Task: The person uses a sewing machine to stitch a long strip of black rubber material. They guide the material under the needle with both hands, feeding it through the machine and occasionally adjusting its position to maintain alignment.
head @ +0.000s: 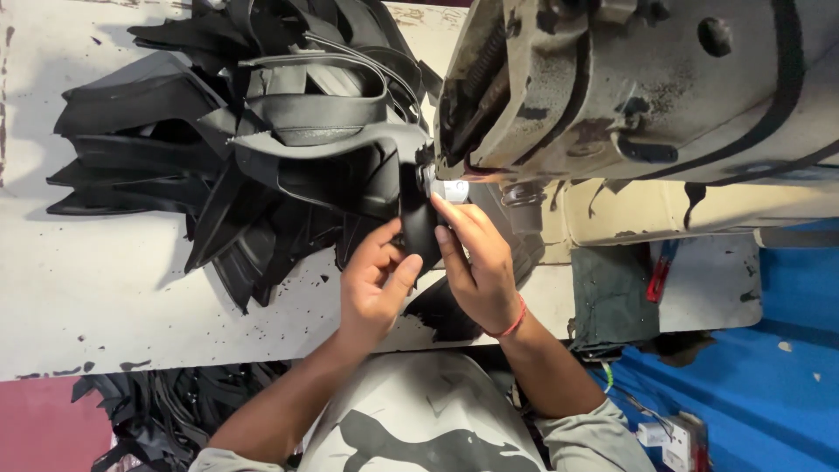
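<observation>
My left hand [374, 280] and my right hand [476, 262] both pinch a black cut piece of leather-like material [419, 229] just below the needle area of a worn, cream industrial sewing machine [629, 87]. My right fingertips reach up to the small metal presser foot [447, 189]. A red thread band circles my right wrist. The piece's lower part is hidden between my hands.
A big heap of black cut pieces [253, 131] lies on the stained white table [87, 297] to the left. More black scraps [157, 411] sit below the table edge. A red-handled tool [660, 271] rests near the machine base. A blue surface [769, 376] spreads at right.
</observation>
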